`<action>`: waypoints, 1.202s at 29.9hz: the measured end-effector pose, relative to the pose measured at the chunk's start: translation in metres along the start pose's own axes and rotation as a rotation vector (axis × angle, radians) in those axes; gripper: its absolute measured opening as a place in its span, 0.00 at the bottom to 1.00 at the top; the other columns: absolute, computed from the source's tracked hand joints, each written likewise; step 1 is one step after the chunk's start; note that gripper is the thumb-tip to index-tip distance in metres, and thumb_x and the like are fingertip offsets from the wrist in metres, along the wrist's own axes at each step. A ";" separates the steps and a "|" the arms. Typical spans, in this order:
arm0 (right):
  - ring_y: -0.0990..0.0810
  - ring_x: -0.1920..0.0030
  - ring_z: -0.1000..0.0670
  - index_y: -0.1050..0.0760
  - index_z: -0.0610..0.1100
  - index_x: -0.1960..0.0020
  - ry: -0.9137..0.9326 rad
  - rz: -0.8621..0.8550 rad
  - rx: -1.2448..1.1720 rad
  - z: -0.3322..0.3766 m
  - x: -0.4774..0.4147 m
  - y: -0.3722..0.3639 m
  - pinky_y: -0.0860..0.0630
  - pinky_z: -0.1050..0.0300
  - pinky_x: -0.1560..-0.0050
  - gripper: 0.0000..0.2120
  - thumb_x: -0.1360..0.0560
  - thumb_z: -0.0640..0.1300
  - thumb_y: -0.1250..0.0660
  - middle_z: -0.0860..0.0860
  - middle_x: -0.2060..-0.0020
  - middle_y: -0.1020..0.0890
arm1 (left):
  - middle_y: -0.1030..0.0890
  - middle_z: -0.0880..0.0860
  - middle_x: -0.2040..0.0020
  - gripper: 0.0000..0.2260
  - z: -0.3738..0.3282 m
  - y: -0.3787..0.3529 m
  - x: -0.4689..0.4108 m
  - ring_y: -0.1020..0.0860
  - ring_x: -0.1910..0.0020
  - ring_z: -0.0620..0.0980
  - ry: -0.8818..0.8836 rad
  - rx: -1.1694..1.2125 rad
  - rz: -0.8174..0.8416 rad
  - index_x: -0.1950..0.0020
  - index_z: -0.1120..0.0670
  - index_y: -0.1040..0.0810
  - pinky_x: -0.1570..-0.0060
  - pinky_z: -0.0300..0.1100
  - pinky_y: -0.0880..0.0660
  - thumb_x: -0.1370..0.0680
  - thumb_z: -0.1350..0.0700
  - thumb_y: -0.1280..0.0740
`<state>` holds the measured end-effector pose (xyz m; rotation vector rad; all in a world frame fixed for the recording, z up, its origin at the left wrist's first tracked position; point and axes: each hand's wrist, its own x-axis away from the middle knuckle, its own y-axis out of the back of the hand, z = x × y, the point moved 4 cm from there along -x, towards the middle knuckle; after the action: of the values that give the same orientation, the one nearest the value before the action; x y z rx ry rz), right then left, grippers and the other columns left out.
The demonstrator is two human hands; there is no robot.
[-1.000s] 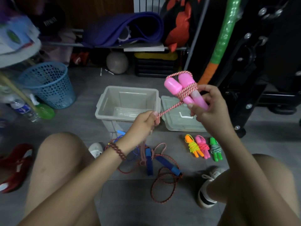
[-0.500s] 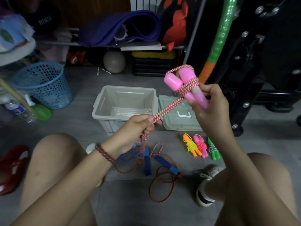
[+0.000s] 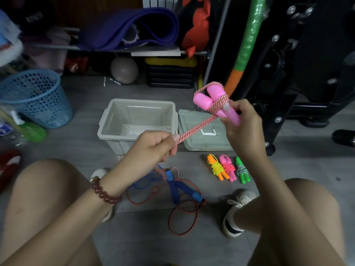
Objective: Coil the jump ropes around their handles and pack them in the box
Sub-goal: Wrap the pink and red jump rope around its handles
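My right hand (image 3: 243, 127) grips two pink jump-rope handles (image 3: 215, 101) held together above the floor. A pink-and-white rope (image 3: 197, 127) is wound round them several turns and runs taut down-left into my left hand (image 3: 149, 150), which pinches it. The grey plastic box (image 3: 137, 120) stands open behind my hands with nothing visible inside. Three small coiled ropes lie on the floor to the right: orange (image 3: 216, 167), pink (image 3: 227, 167) and green (image 3: 241, 169). A blue-handled rope (image 3: 178, 187) with a red cord lies loose below my hands.
The box's lid (image 3: 203, 135) lies flat right of the box. A blue mesh basket (image 3: 36, 98) stands at the left, a black frame (image 3: 284, 93) at the right. My knees and white shoes (image 3: 236, 214) flank the loose rope on the tiled floor.
My left hand has moved down and left along the pink-and-white rope, pulling it taut. My right hand holds the pink handles in nearly the same place.
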<state>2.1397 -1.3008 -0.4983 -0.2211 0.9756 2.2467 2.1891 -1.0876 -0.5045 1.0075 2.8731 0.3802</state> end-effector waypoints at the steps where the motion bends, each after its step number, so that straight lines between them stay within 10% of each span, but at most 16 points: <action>1: 0.24 0.55 0.53 0.27 0.44 0.47 -0.003 0.012 0.019 -0.002 0.000 -0.002 0.27 0.57 0.59 0.11 0.27 0.38 0.30 0.53 0.51 0.22 | 0.34 0.46 0.79 0.18 0.000 0.000 0.002 0.37 0.79 0.40 -0.043 -0.031 0.007 0.70 0.54 0.27 0.75 0.30 0.39 0.20 0.53 0.39; 12: 0.23 0.54 0.44 0.33 0.42 0.46 -0.150 0.193 0.196 -0.025 0.001 -0.030 0.25 0.44 0.57 0.12 0.25 0.41 0.32 0.45 0.51 0.23 | 0.35 0.47 0.77 0.14 -0.018 0.010 0.015 0.38 0.77 0.40 -0.384 -0.351 -0.059 0.69 0.59 0.25 0.75 0.32 0.41 0.28 0.51 0.29; 19: 0.26 0.59 0.46 0.28 0.43 0.48 0.035 0.522 0.386 -0.014 0.029 -0.052 0.38 0.56 0.66 0.09 0.26 0.40 0.32 0.50 0.59 0.25 | 0.33 0.47 0.76 0.16 -0.031 0.026 0.019 0.33 0.77 0.48 -0.679 -0.872 -0.330 0.67 0.57 0.23 0.76 0.42 0.34 0.26 0.46 0.31; 31: 0.24 0.62 0.56 0.29 0.55 0.58 0.236 0.978 0.053 0.013 0.089 -0.078 0.25 0.53 0.59 0.14 0.33 0.39 0.29 0.59 0.64 0.22 | 0.22 0.52 0.68 0.18 0.001 0.055 -0.018 0.21 0.62 0.57 -0.398 -0.920 -0.505 0.60 0.54 0.22 0.66 0.41 0.40 0.29 0.39 0.34; 36: 0.21 0.60 0.54 0.24 0.45 0.58 0.202 1.075 -0.164 0.031 0.095 -0.070 0.25 0.55 0.57 0.09 0.33 0.34 0.28 0.54 0.62 0.18 | 0.23 0.50 0.65 0.15 0.023 0.060 -0.037 0.24 0.58 0.53 -0.192 -0.831 -0.427 0.59 0.52 0.22 0.63 0.42 0.39 0.31 0.39 0.30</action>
<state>2.1156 -1.1954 -0.5547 0.0359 1.1776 3.3369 2.2582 -1.0608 -0.5118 0.2585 2.2729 1.1994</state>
